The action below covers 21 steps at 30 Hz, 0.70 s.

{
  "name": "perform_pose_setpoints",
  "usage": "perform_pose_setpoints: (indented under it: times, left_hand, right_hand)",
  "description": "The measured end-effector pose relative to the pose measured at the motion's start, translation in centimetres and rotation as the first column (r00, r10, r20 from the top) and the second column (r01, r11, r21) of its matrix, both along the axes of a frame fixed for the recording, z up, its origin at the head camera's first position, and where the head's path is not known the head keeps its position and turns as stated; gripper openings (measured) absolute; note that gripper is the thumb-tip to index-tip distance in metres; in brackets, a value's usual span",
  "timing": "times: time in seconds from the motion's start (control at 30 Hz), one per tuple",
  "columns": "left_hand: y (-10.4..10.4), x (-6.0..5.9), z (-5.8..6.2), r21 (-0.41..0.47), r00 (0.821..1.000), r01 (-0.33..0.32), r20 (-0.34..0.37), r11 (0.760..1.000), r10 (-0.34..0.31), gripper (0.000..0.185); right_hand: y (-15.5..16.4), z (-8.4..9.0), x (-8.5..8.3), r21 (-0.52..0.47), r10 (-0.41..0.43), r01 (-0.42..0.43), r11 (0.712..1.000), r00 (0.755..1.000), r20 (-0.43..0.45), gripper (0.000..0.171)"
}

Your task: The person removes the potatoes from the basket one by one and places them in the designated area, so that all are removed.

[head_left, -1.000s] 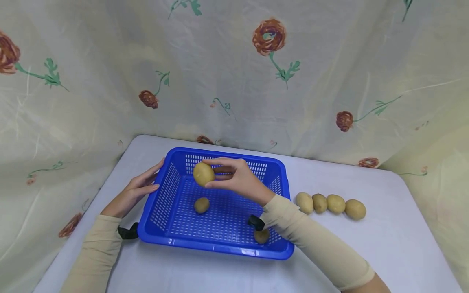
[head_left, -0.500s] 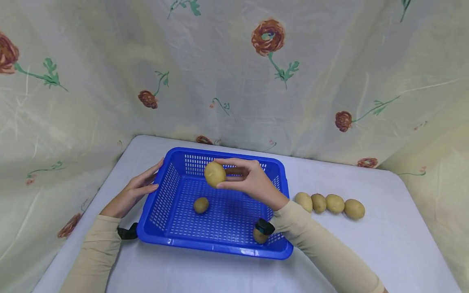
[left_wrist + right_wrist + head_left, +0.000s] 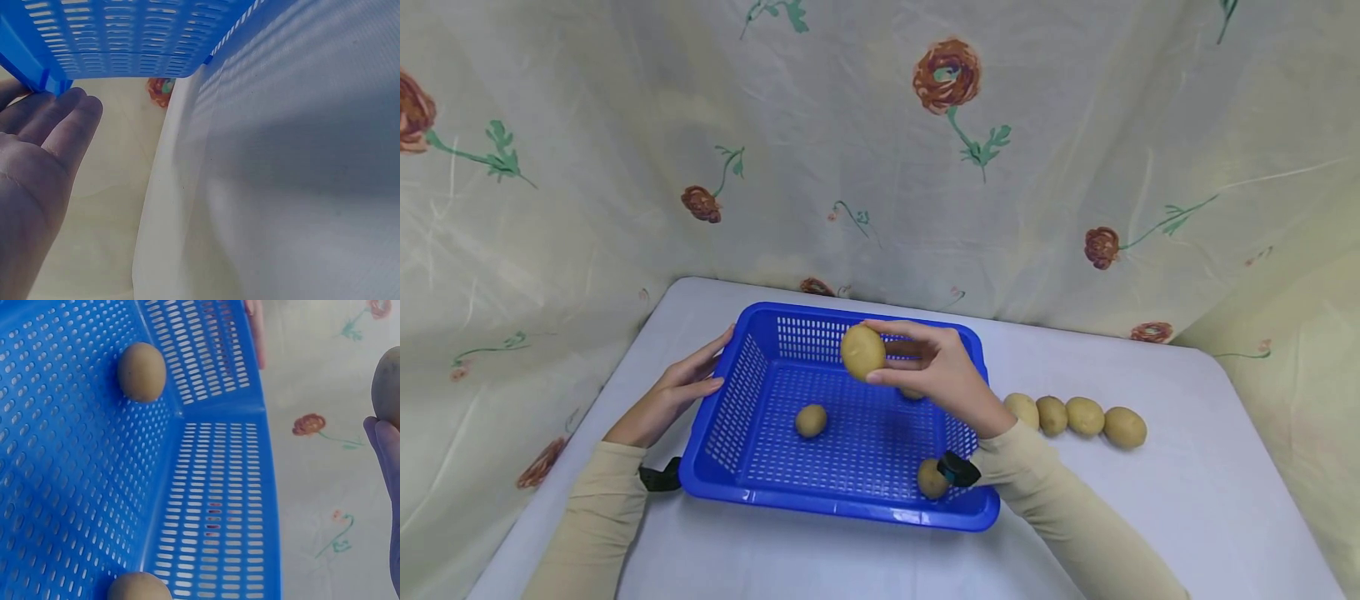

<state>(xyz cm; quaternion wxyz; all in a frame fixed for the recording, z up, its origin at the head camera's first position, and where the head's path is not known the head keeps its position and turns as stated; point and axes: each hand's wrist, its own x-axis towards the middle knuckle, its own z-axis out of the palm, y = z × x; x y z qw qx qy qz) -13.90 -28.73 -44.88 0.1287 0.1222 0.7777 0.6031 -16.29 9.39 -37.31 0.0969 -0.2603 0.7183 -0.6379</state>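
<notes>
Above the blue basket (image 3: 752, 479), the right hand (image 3: 942, 372) pinched a potato (image 3: 862, 352) over its far side. Left hand (image 3: 672, 396) lay flat, fingers straight, against the basket's left wall, holding nothing.

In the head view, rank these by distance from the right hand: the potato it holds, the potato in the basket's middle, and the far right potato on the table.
1. Held potato, in the right hand.
2. Basket-middle potato, to its left.
3. Rightmost table potato, end of the row.
</notes>
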Motion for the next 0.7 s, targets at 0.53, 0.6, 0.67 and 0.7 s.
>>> perform_pose_setpoints:
  times: [0.53,0.6,0.67,0.7]
  left_hand:
    - [0.1,0.0,0.0,-0.009,1.0,-0.009,0.012,1.0,0.01,0.07]
    - [0.1,0.0,0.0,-0.011,1.0,-0.01,0.012,1.0,0.01,0.07]
    - [0.1,0.0,0.1,-0.013,1.0,-0.011,0.012,1.0,0.011,0.07]
    - [0.1,0.0,0.1,-0.013,1.0,-0.011,0.013,1.0,0.011,0.07]
  right_hand:
    - [3.4,0.6,1.2,-0.043,-0.084,0.081,0.996,0.994,-0.067,0.062]
    - [3.9,0.7,1.3,-0.046,-0.091,0.087,0.995,0.993,-0.073,0.061]
    - [4.4,0.7,1.5,-0.05,-0.1,0.096,0.994,0.991,-0.085,0.061]
    - [4.6,0.7,1.6,-0.055,-0.104,0.1,0.994,0.991,-0.089,0.061]
